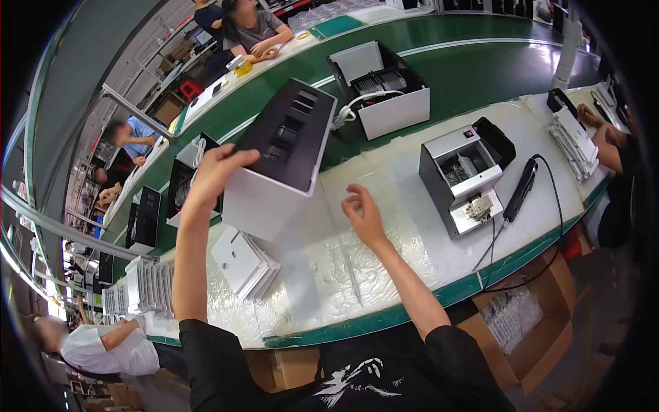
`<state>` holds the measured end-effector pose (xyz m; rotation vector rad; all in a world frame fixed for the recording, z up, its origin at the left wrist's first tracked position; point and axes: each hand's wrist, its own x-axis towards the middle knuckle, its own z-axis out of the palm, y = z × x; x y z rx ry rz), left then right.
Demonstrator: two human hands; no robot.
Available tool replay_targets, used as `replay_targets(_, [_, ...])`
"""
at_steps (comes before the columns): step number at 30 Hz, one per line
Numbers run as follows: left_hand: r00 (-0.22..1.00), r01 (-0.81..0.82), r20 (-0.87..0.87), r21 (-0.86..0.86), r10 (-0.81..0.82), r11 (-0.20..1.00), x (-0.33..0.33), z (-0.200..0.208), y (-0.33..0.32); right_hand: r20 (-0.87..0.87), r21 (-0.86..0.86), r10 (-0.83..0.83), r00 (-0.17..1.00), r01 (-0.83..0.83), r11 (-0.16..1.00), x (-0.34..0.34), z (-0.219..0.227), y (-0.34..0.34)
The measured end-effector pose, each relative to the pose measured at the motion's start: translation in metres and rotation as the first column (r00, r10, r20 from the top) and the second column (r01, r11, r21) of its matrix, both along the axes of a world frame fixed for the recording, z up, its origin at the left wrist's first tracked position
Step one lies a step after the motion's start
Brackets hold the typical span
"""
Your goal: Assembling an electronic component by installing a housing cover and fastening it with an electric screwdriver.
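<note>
My left hand [214, 172] grips the left edge of a box-shaped white and black casing [285, 147] and holds it tilted above the white-covered bench [384, 172]. The casing's black face has slots in it. My right hand [362, 213] hovers just right of the casing with fingers apart, holding nothing. A stack of flat white panels [244, 262] lies on the bench below my left forearm.
A metal screw-feeder box [461, 180] and a black electric screwdriver [519, 190] with its cable sit to the right. Another open casing [381, 89] rides the green conveyor [480, 69]. More casings stand at the left. Other people work around the line; cardboard boxes stand under the bench.
</note>
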<state>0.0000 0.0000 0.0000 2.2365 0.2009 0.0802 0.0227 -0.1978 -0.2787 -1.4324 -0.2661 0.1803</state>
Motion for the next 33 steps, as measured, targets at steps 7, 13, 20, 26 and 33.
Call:
replay_targets(7, [0.963,0.259,-0.081,0.024,-0.256,0.966,-0.083,-0.051,-0.033,0.327,0.079,-0.326,0.887,0.318,0.945,-0.051,0.057,-0.032])
replay_targets(13, [0.903,0.408,-0.092,-0.118,-0.419,0.905,-0.142,-0.074,-0.085,0.303,-0.129,-0.077,0.95,0.121,0.984,-0.075,0.078,-0.066])
replay_targets(20, [0.852,0.48,0.162,0.139,-0.498,0.866,-0.18,-0.119,-0.134,-0.064,-0.146,-0.066,0.996,0.056,0.988,-0.105,0.051,-0.084])
replay_targets(26, [0.73,0.593,0.35,0.103,-0.588,0.798,-0.213,-0.114,-0.156,-0.227,0.041,-0.099,0.969,0.111,0.993,-0.081,0.043,-0.087])
replay_targets(33, [0.598,0.649,0.432,0.234,-0.675,0.724,-0.221,-0.157,-0.141,0.408,-0.423,0.339,0.848,-0.154,0.893,-0.029,0.16,-0.025])
